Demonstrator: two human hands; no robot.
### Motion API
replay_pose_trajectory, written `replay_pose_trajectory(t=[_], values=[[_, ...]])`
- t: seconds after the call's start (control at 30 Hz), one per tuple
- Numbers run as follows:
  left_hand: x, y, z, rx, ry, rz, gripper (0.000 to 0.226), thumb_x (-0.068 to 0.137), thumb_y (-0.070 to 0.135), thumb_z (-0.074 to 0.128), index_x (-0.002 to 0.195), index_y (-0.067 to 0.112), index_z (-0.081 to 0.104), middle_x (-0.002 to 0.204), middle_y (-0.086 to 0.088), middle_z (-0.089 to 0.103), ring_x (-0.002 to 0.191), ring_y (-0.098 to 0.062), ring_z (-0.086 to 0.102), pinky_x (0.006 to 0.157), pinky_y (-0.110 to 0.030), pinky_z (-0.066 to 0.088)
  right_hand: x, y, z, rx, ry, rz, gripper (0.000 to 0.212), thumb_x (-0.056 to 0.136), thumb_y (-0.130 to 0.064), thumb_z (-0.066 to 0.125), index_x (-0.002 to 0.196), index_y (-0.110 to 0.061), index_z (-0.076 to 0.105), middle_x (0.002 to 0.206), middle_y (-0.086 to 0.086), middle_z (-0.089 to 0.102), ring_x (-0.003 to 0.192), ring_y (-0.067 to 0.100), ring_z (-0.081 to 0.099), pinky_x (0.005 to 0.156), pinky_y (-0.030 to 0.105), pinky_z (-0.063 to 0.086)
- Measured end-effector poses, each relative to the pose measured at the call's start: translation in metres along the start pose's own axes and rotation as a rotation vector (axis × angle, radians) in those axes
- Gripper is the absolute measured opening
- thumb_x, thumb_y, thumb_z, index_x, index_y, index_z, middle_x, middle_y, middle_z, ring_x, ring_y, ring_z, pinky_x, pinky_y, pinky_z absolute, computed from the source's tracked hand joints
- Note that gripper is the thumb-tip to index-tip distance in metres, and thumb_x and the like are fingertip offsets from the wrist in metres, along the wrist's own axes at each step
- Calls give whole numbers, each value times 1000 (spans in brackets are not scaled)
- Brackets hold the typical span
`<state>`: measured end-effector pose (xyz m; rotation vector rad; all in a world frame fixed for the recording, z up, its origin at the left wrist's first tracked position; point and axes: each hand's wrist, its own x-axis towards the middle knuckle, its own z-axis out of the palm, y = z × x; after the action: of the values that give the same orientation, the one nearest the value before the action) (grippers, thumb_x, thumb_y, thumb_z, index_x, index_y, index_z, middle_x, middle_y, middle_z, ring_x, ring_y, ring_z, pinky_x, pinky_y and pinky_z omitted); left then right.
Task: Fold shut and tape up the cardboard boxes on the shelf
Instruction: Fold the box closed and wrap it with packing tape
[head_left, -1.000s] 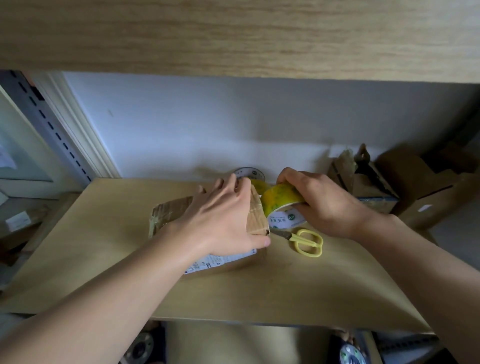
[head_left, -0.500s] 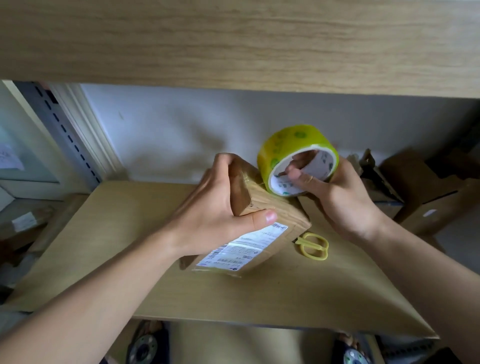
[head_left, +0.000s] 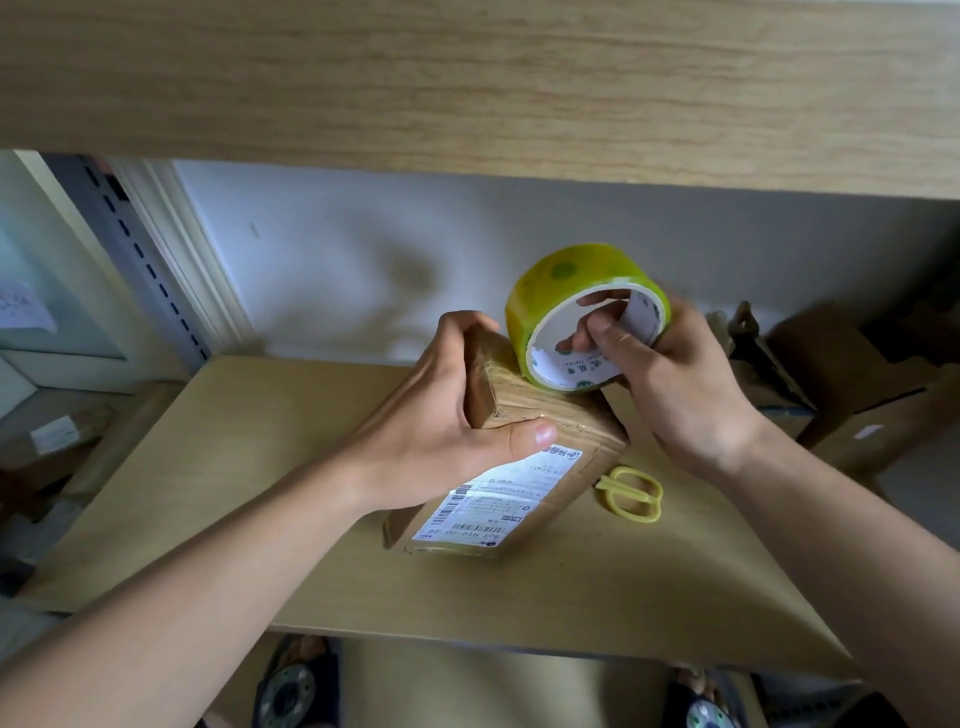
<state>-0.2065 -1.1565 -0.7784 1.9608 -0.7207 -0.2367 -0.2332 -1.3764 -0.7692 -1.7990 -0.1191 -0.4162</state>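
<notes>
A small brown cardboard box (head_left: 545, 457) with a white shipping label stands tilted up on the wooden shelf (head_left: 260, 467), its lower end resting on the board. My left hand (head_left: 441, 415) grips its raised upper end, thumb on the near face. My right hand (head_left: 670, 379) holds a yellow-green roll of tape (head_left: 582, 317) with fingers through its core. The roll rests against the box's upper edge.
Yellow scissors (head_left: 631, 493) lie on the shelf just right of the box. Several more brown boxes (head_left: 852, 384) stand at the back right, some with flaps up. An upper shelf board (head_left: 467, 78) hangs close overhead. A white wall closes the back.
The box was lying flat a second ago; my left hand has tipped it up on end. My right hand has raised the tape roll from the shelf up to the box's top edge.
</notes>
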Motion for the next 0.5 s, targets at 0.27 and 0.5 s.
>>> replay_pose_trajectory(t=[0.27,0.5], values=[[-10,-12,-12,-92,16,11,83,70,57,79,133,27,34,118,-6,62,113,-27,63,100,-54,50,8,-12,-32,-210,3,-126,27,100,8,47,95,-14,60,71,-3,63,63,11,59,68,21,48],[-19,-21,-20,-140,85,47,81,71,47,78,133,18,35,104,20,63,100,-4,63,87,-20,50,10,-18,-52,-472,-73,-217,45,85,12,49,108,-23,64,93,0,70,86,9,65,76,14,47]])
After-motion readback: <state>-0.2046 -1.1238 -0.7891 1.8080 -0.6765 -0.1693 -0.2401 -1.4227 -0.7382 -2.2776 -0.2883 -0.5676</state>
